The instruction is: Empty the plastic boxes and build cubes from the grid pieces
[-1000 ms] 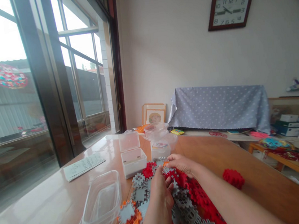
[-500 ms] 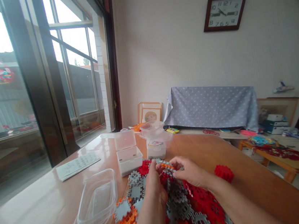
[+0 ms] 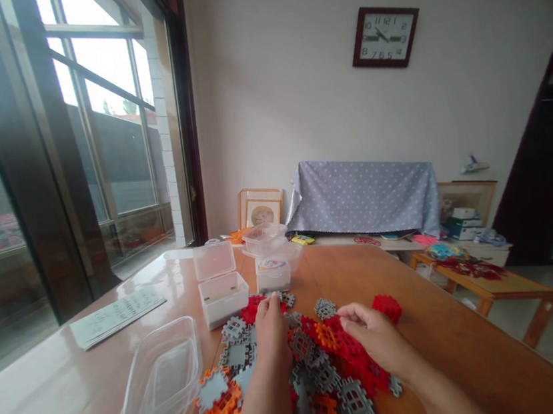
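Note:
A pile of interlocking plastic building pieces in grey, red and orange lies on the table under and between my hands. My left hand [image 3: 272, 332] is over the left middle of the pile, fingers pressed together; what they hold, if anything, is hidden. My right hand [image 3: 373, 335] is over the red pieces [image 3: 352, 352] on the right, with curved fingers and the thumb slightly apart, nothing visible between them. Between the hands sit an orange piece [image 3: 327, 337] and a grey lattice piece [image 3: 302, 345]. Just beyond my right fingertips rests a round-looking grey piece [image 3: 325, 308].
Left of the pile stands a clear plastic tub [image 3: 161, 375]. Behind are an open lidded box [image 3: 224, 298], another small box [image 3: 273, 276] and stacked clear containers [image 3: 266, 237]. A written card [image 3: 118, 315] lies far left; a red round piece [image 3: 386, 308] lies right.
My hands have moved apart, the right one away from the left. The orange piece that was between my fingers is now on the pile. The view has turned slightly right.

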`<state>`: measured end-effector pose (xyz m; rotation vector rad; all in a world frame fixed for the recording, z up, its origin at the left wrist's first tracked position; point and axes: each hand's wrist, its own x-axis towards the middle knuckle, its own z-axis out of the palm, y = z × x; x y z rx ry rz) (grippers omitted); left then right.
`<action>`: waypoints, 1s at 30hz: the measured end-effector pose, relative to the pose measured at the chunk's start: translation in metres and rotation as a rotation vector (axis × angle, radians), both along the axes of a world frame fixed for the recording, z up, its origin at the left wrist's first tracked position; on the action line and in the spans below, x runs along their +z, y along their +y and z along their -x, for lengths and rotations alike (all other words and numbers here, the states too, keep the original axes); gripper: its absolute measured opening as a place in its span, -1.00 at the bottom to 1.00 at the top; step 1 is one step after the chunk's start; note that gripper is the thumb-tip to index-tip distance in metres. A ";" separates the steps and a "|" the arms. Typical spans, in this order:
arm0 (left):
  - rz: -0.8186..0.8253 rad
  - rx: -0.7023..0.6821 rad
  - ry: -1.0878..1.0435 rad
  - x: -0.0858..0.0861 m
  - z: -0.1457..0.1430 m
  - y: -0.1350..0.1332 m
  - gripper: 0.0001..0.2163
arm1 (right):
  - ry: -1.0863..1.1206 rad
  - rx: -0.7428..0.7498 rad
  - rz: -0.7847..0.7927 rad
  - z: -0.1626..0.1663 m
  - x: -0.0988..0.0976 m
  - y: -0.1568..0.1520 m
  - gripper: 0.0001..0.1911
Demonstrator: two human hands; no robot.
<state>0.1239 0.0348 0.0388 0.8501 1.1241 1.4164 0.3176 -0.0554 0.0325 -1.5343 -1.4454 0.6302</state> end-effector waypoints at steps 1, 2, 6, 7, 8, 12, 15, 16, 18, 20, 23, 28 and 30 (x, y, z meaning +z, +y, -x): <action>-0.035 -0.003 0.060 -0.002 -0.001 0.001 -0.65 | -0.076 -0.030 -0.019 0.003 -0.004 -0.002 -0.58; -0.065 -0.004 0.119 -0.004 -0.002 0.001 -0.66 | -0.163 -0.048 -0.042 0.007 -0.008 -0.003 -0.51; -0.198 0.002 0.344 -0.006 -0.005 0.002 -0.75 | -0.463 -0.014 -0.118 0.020 -0.019 -0.005 -0.41; -0.210 -0.006 0.381 -0.005 -0.005 0.000 -0.78 | -0.488 -0.012 -0.134 0.020 -0.020 -0.004 -0.48; -0.213 -0.021 0.411 -0.002 -0.005 -0.003 -0.82 | -0.493 -0.018 -0.149 0.018 -0.022 -0.002 -0.55; -0.172 -0.104 0.410 0.012 -0.007 -0.017 -0.91 | -0.400 -0.072 -0.214 0.002 -0.032 0.005 -0.64; -0.187 -0.154 0.382 0.015 -0.013 -0.028 -0.86 | -0.317 -0.129 -0.249 -0.008 -0.037 0.010 -0.59; -0.216 -0.167 0.402 0.013 -0.015 -0.031 -0.85 | -0.316 -0.152 -0.246 -0.010 -0.038 0.011 -0.57; -0.293 -0.200 0.470 0.006 -0.020 -0.035 -0.82 | -0.364 -0.198 -0.220 -0.014 -0.039 0.013 -0.54; -0.361 -0.251 0.582 -0.003 -0.024 -0.037 -0.77 | -0.449 -0.254 -0.191 -0.019 -0.037 0.014 -0.55; -0.405 -0.307 0.690 -0.013 -0.025 -0.038 -0.71 | -0.560 -0.383 -0.149 -0.025 -0.031 0.011 -0.55; -0.330 -0.357 0.496 -0.015 -0.023 -0.038 -0.67 | -0.678 -0.488 0.023 -0.029 -0.027 0.002 -0.58; -0.318 -0.348 0.434 -0.015 -0.023 -0.037 -0.67 | -0.716 -0.458 0.073 -0.026 -0.031 0.002 -0.61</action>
